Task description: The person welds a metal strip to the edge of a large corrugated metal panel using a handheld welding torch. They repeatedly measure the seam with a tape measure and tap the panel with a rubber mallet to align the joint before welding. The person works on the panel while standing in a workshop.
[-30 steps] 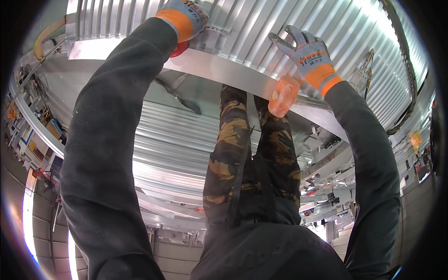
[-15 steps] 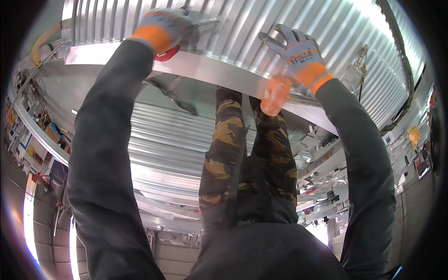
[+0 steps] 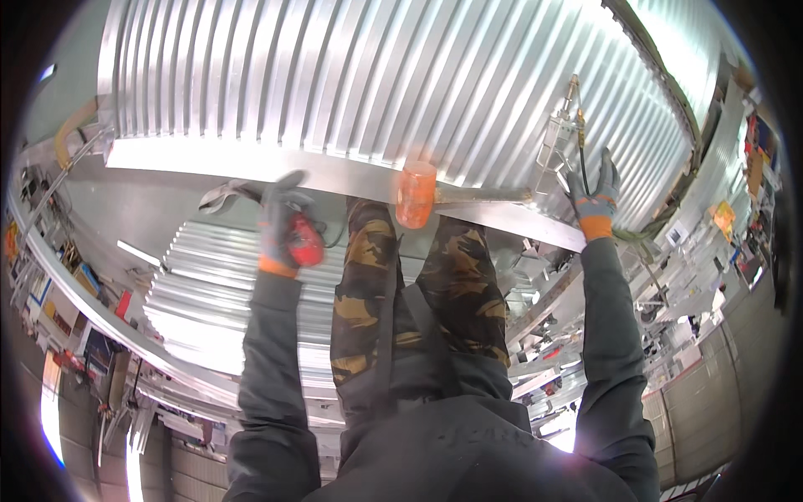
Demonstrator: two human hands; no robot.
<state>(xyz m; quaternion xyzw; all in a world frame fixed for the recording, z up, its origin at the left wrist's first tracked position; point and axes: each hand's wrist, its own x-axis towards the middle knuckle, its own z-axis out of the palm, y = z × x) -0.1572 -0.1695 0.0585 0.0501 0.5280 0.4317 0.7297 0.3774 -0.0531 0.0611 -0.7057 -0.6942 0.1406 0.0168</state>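
Note:
At the left, my left hand [image 3: 278, 222], in a grey and orange work glove, is closed around a red rounded tool [image 3: 308, 241]; motion blur hides its exact kind. It is below the near edge of a large ribbed metal panel [image 3: 335, 84]. My gloved right hand [image 3: 597, 197] has its fingers apart, next to a silver hand tool [image 3: 555, 138] with a thin dark hose lying on the ribs. I cannot tell whether the fingertips touch it. Between the hands, a mallet with an orange head [image 3: 416, 194] and a wooden handle [image 3: 485, 195] lies across the panel's flat edge.
Under the near edge is another stack of ribbed metal sheet [image 3: 242, 284]. A dark strap-like piece [image 3: 230, 192] hangs near my left hand. A dark cable or hose [image 3: 661, 67] runs along the panel's right side. Shelving with mixed parts stands at far left.
My left hand has drawn back off the panel with the red tool. My right hand has shifted right, away from the mallet to the silver tool. The view has shifted too.

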